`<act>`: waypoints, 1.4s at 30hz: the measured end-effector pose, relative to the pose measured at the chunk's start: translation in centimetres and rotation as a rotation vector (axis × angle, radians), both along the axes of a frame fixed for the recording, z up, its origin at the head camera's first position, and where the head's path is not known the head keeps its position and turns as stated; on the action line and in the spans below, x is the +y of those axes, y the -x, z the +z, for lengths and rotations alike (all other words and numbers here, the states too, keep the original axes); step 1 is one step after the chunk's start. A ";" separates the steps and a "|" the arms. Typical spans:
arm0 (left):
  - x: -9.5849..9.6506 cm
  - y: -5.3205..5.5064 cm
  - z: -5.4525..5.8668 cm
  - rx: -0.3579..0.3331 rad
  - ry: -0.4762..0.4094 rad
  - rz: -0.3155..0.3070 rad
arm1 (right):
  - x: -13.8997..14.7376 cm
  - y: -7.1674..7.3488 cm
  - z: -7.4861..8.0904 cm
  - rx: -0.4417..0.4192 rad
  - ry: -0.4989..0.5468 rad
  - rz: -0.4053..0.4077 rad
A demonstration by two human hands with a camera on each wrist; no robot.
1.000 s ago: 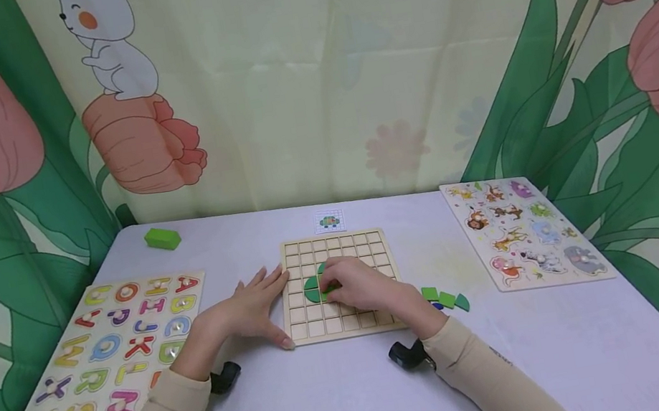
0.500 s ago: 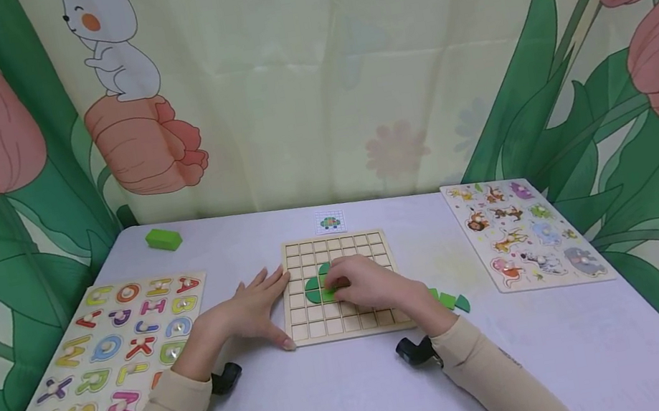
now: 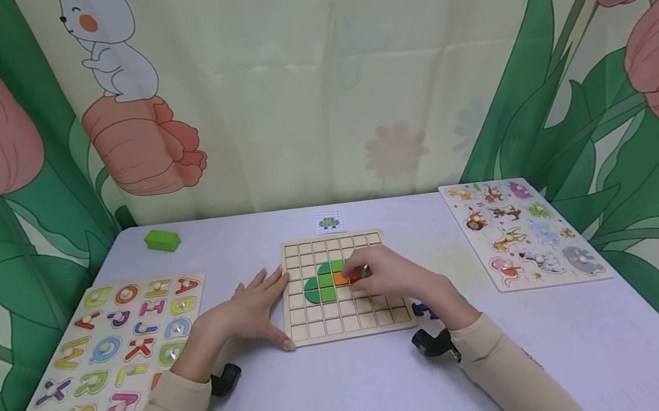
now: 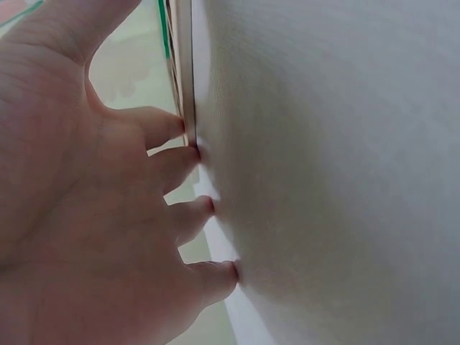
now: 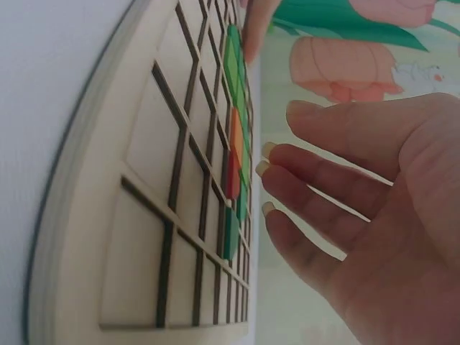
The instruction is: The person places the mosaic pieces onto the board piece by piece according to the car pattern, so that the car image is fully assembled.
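Observation:
A wooden grid board [image 3: 324,328] lies mid-table. My left hand [image 3: 255,309] is spread at its left edge, thumb at the near left corner; in the left wrist view its fingertips reach the board's side [image 4: 186,79]. Green quarter-round pieces [image 3: 313,297], light green squares [image 3: 328,294] and an orange square [image 3: 340,278] sit in the grid. My right hand [image 3: 389,272] is over the right part of these pieces. In the right wrist view its thumb and fingers stand apart with nothing between them, beside a red piece [image 5: 231,172] and a dark green piece [image 5: 230,231].
Blue pieces [image 3: 422,308] lie by the board's near right corner, partly behind the right wrist. A small picture card [image 3: 328,221] lies beyond the board. A letter puzzle [image 3: 105,388] is at left, an animal puzzle [image 3: 525,238] at right, a green block [image 3: 162,240] at back left.
My right hand has shifted right across the board, uncovering more green pieces and the orange square. Its forearm now hides most of the loose green pieces. The left hand stays put.

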State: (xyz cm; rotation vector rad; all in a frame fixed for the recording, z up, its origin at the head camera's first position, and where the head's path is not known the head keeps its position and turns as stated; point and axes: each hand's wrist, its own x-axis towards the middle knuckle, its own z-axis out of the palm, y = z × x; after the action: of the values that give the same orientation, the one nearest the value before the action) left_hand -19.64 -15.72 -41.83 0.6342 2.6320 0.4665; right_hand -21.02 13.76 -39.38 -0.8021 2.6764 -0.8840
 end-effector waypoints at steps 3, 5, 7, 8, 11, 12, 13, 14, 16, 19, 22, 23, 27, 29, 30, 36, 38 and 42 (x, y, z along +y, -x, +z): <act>0.0 0.0 -0.1 -0.003 -0.003 0.004 | 0.8 0.1 0.3 -0.012 -0.002 -0.016; -0.1 0.0 0.0 -0.006 -0.004 0.005 | 1.4 0.2 0.5 -0.022 0.001 -0.026; -0.1 0.0 0.0 -0.003 0.000 0.005 | 1.9 0.3 0.8 -0.024 0.003 -0.033; -0.1 0.0 0.0 -0.001 0.003 0.004 | 2.1 0.3 0.9 -0.025 0.002 -0.036; -0.2 -0.1 0.0 0.004 0.004 0.001 | 2.8 0.5 1.2 -0.018 -0.009 -0.040; -0.2 -0.1 0.0 0.006 0.003 0.000 | 3.0 0.6 1.3 -0.016 -0.010 -0.040; -0.2 -0.1 0.0 0.005 0.002 -0.001 | 3.2 0.6 1.4 -0.019 -0.013 -0.044; -0.2 -0.1 0.0 0.004 0.000 -0.001 | 3.4 0.6 1.5 -0.022 -0.015 -0.045; -0.2 -0.1 0.1 0.003 -0.001 -0.002 | 3.9 0.5 1.7 -0.033 -0.020 -0.041; -0.2 -0.1 0.1 0.005 -0.003 -0.003 | 4.7 0.6 1.7 -0.059 -0.030 -0.039; -0.2 -0.1 0.2 0.007 -0.007 -0.004 | 5.5 0.6 1.8 -0.070 -0.039 -0.020; -0.2 -0.1 0.1 0.007 -0.009 -0.004 | 5.7 0.6 1.8 -0.078 -0.039 -0.018; -0.1 -0.1 0.1 0.005 -0.010 -0.003 | 6.6 0.4 2.2 -0.124 -0.051 -0.034; -0.1 -0.1 0.0 0.005 -0.008 -0.002 | 7.0 0.4 2.2 -0.150 -0.061 -0.050; -0.2 -0.1 0.1 0.005 -0.006 -0.002 | 7.2 0.4 2.2 -0.160 -0.068 -0.058; 0.0 -0.1 0.1 0.001 -0.002 -0.006 | 8.8 0.5 1.5 -0.212 -0.065 -0.071; 0.0 -0.1 0.1 0.002 0.000 -0.006 | 9.3 0.6 1.1 -0.223 -0.061 -0.062; 0.0 -0.1 0.1 0.001 -0.004 0.000 | 10.1 0.9 0.5 -0.239 -0.078 -0.042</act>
State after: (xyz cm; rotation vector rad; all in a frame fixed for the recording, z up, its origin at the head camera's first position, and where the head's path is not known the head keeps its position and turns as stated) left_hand -19.52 -15.75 -41.77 0.6365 2.6328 0.4711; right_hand -21.91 23.86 -38.84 -0.5853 2.5085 -0.8224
